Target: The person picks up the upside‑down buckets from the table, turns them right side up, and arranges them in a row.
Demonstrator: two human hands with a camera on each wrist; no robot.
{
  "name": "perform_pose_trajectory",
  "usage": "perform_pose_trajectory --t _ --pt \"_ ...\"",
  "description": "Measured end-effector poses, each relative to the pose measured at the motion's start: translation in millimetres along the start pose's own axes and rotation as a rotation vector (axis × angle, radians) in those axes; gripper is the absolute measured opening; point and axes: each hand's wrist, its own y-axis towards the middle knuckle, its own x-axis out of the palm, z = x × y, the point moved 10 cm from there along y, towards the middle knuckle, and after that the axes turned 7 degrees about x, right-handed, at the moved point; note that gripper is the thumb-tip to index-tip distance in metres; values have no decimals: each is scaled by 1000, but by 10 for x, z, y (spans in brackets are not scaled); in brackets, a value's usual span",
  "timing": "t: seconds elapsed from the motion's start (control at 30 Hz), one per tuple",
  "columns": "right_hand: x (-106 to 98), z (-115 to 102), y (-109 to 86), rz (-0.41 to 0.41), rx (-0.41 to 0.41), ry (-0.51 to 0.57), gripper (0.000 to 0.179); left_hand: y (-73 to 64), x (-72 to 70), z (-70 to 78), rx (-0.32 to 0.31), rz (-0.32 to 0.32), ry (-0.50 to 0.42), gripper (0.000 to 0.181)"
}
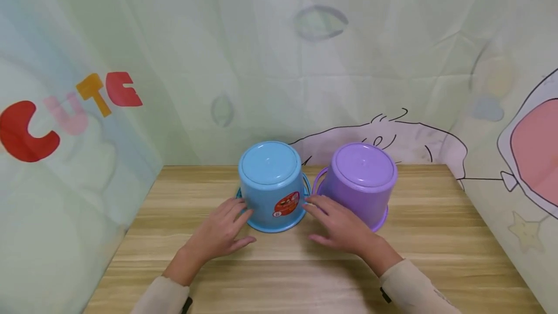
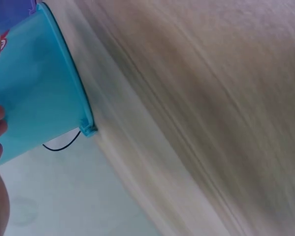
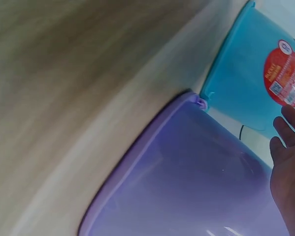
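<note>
A blue bucket stands upside down on the wooden table, a red round label on its side. Right beside it is a purple bucket, also bottom up. My left hand is at the blue bucket's left front side, fingers spread and loosely bent. On the other side my right hand reaches across the front of the purple bucket, its fingertips near the blue bucket's right side. Whether the fingertips touch the blue wall is hard to tell. In the right wrist view the fingers hold nothing.
The wooden table runs back to a printed cloth that hangs behind and on both sides. Both buckets stand near the table's back edge. Their handles hang down by the sides.
</note>
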Motion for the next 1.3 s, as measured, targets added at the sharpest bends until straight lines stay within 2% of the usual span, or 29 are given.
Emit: perform_pose_trajectory --t 0.13,0.37,0.57,0.67,0.9,1.1,1.3 --pt "77 22 -27 -12 -5 -9 76 -22 83 -22 -12 -30 -12 65" --pt "159 72 -58 -47 33 10 70 -59 249 -65 -46 -107 -34 62" --pt "266 125 -51 -115 82 28 66 -101 369 -102 -90 -168 -71 62" --pt "312 131 -39 -123 81 24 63 -121 396 -118 -104 -174 -92 60" --pt "398 76 23 -64 29 34 48 -133 445 -154 -121 -172 -120 49" --pt "537 34 81 -112 24 47 42 -140 494 -170 -138 -175 -139 42" --pt "630 -11 105 -121 11 25 36 -178 569 -186 -181 -200 -216 37"
